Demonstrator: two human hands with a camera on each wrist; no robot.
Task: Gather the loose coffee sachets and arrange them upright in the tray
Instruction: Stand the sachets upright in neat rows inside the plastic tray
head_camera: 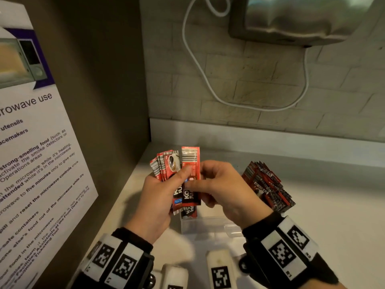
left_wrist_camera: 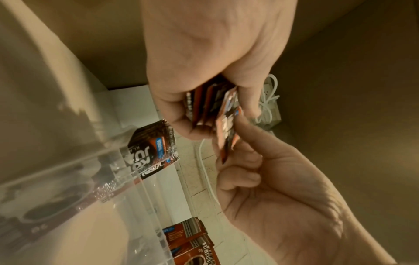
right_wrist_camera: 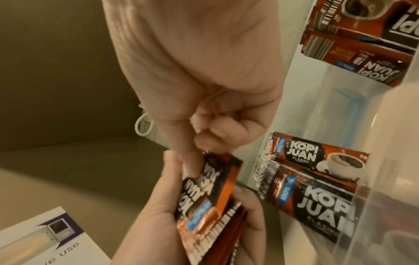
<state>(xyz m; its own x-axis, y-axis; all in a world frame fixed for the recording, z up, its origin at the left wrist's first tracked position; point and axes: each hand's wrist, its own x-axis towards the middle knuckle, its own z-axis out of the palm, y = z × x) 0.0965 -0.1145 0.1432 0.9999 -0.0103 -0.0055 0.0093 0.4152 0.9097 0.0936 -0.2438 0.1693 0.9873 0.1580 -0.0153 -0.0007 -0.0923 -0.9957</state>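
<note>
My left hand (head_camera: 178, 175) grips a fanned bundle of several red-and-black coffee sachets (head_camera: 166, 165), held upright above the counter. My right hand (head_camera: 199, 177) pinches the frontmost sachet (head_camera: 190, 158) of that bundle between thumb and fingers. In the right wrist view the pinched sachet (right_wrist_camera: 211, 188) lies against the left palm. The clear tray (head_camera: 210, 225) stands just below both hands. A row of sachets (head_camera: 268, 186) stands at the tray's right end, and more sachets (right_wrist_camera: 317, 161) show through its clear wall (right_wrist_camera: 385, 143). The left wrist view shows the bundle (left_wrist_camera: 211, 107) edge-on.
A laminated microwave notice (head_camera: 31, 142) hangs on the brown side wall at left. A white cable (head_camera: 208, 84) loops down the brick back wall under a metal appliance (head_camera: 302, 17). The white counter (head_camera: 333, 222) runs off to the right.
</note>
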